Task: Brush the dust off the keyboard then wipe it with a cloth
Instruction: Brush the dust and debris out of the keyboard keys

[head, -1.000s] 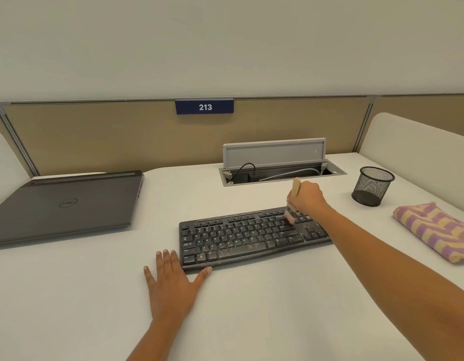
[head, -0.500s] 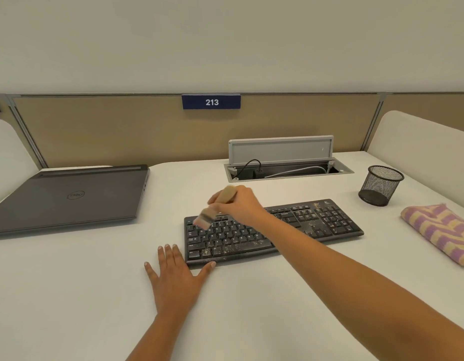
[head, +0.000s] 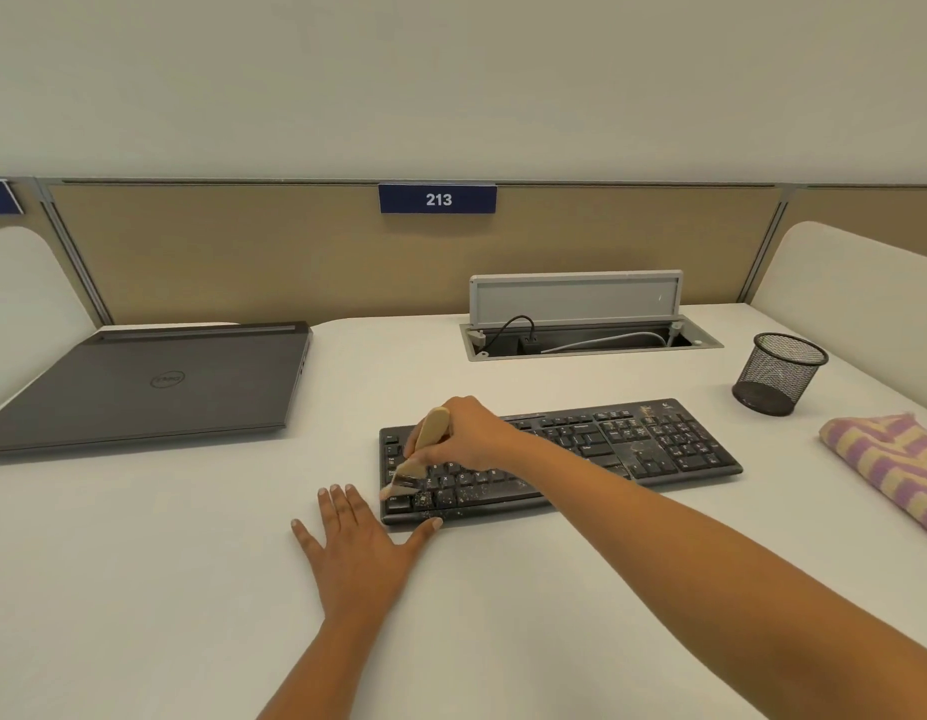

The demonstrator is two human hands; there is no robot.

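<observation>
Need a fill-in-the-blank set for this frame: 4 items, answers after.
1. The right hand holds a ____ over the left end of the keyboard.
2. The left hand lies flat on the desk, its ____ touching the front edge of the keyboard.
3. The laptop has its lid ____.
4. The sign on the partition reads ____.
Answers: brush; thumb; closed; 213.
</observation>
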